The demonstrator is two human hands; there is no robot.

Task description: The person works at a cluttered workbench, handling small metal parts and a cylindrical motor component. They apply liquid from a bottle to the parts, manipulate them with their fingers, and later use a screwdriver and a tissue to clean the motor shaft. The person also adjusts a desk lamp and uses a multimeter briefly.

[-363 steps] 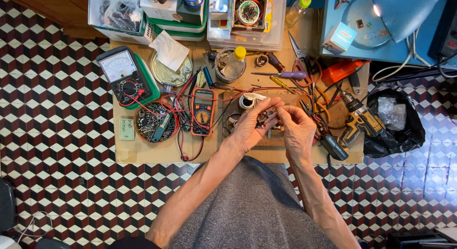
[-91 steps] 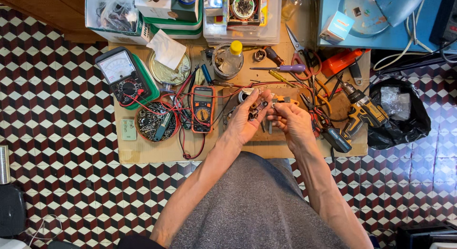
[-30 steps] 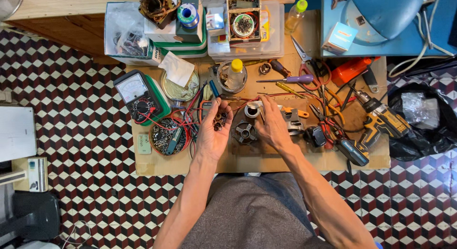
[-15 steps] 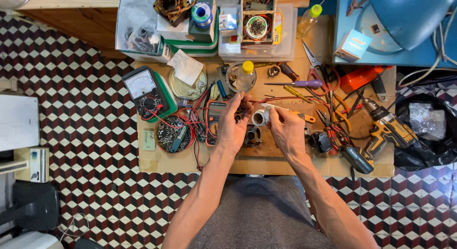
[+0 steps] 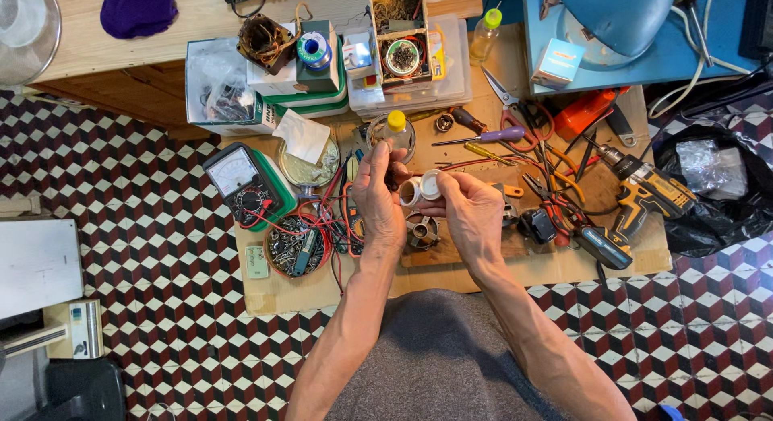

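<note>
**Ana:** Down at the near edge of the desk, both forearms run up from the lap. Left hand stands upright, fingers curled, thumb and fingertips pinching a small dark part just under the yellow-capped bottle. I can't tell what that part is.

**Ben:** And the right hand?

**Ana:** Knuckles up, fingers closed around a small white round container, its white lid tipped open beside it. One container, one lid, held just above a grey metal motor part lying on the desk.

**Ben:** Compared with half a second ago?

**Ana:** Same pairing of hands over the same spot, but the left has lifted higher toward the bottle. A second ago the hands were apart, the left over the orange multimeter.

**Ben:** Counts, going outward?

**Ana:** Two meters: that orange one, half hidden by the left wrist, and one analog meter with a white dial further left. One round tin of small metal bits. One yellow and black cordless drill to the right. One purple-handled screwdriver beyond the hands, one pair of scissors. Farther back, one solder spool on the stacked boxes.
</note>
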